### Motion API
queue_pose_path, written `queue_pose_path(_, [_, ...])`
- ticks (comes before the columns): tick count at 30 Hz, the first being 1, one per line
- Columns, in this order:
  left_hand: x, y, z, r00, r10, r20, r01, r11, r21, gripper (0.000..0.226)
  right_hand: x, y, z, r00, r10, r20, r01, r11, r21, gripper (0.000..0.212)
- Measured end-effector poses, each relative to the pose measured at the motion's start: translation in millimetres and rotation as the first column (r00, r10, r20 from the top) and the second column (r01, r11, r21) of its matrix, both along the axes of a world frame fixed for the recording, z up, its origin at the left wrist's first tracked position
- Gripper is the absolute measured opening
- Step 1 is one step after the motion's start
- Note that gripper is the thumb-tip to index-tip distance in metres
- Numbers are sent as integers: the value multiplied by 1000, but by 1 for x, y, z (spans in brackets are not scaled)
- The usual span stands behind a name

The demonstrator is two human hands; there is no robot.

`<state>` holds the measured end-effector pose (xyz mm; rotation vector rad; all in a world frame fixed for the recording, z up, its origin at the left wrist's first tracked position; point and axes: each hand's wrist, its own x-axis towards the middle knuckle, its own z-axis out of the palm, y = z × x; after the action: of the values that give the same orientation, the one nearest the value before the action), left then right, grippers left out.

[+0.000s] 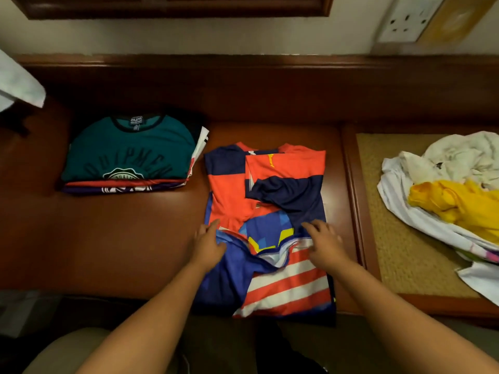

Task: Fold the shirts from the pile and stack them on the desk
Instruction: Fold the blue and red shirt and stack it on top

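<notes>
Both hands [266, 242] seemingly flat on jersey [270, 211]

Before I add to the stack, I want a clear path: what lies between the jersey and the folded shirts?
In the head view, only bare desk top separates the jersey from the folded stack.

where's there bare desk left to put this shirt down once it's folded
Bare wood lies in front of the folded stack, left of the red and blue shirt that both hands, left hand and right hand, rest on. A strip runs behind both along the desk back. The woven mat is crowded by the unfolded pile.
</notes>
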<state>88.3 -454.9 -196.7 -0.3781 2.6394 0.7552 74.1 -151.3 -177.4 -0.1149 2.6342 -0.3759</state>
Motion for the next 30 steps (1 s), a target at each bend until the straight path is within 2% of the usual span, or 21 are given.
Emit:
queue_pose_path(1, [-3, 2, 0, 999, -45, 5, 46, 999, -25, 58, -1, -1, -3, 999, 53, 12, -54, 997, 63, 67])
queue_pose_path(3, [-8, 2, -3, 994, -105, -19, 103, 992, -73, 37, -4, -2, -10, 997, 78, -11, -76, 992, 99, 53])
queue_pose_path(6, [-14, -5, -5, 994, -37, -102, 34, 999, -32, 6, -12, -1, -15, 996, 5, -90, -5, 1000, 1, 23])
queue_pose_path(9, [-12, -18, -3, 971, 192, -141, -187, 981, 47, 12, -22, 8, -13, 991, -66, -117, 63, 998, -27, 16])
queue_pose_path(12, [-9, -26, -1, 957, 264, -121, -258, 964, 58, 13, -26, 12, -13, 983, -139, -119, 133, 990, -52, 17])
queue_pose_path(15, [-2, -21, 3, 935, 308, -175, -297, 951, 87, 18, -17, 4, -11, 952, -266, -148, 246, 959, -140, 28])
queue_pose_path(17, [8, -16, 3, 945, 232, -230, -238, 971, 2, 33, 1, -5, -6, 936, -286, -205, 263, 956, -132, 40])
queue_pose_path(20, [33, -6, 0, 958, -62, -281, -6, 971, -237, 42, 40, -24, -6, 986, -81, -147, 70, 994, -79, 48])
queue_pose_path(22, [49, -2, -6, 926, -285, -248, 188, 917, -351, 45, 61, -30, -15, 998, 53, -37, -55, 997, -52, 48])
queue_pose_path(24, [59, -6, -12, 925, -355, -138, 277, 876, -394, 47, 68, -25, -23, 999, 52, -13, -52, 998, -38, 51])
queue_pose_path(26, [66, -12, -12, 970, -229, -87, 170, 885, -433, 52, 72, -20, -24, 997, -52, -54, 49, 997, -65, 52])
queue_pose_path(28, [77, -16, -8, 987, -103, -120, 42, 901, -432, 54, 81, -18, -22, 973, -187, -133, 175, 980, -99, 52])
queue_pose_path(30, [95, -20, -4, 986, -11, -165, -51, 929, -368, 49, 98, -16, -21, 928, -323, -185, 290, 939, -185, 46])
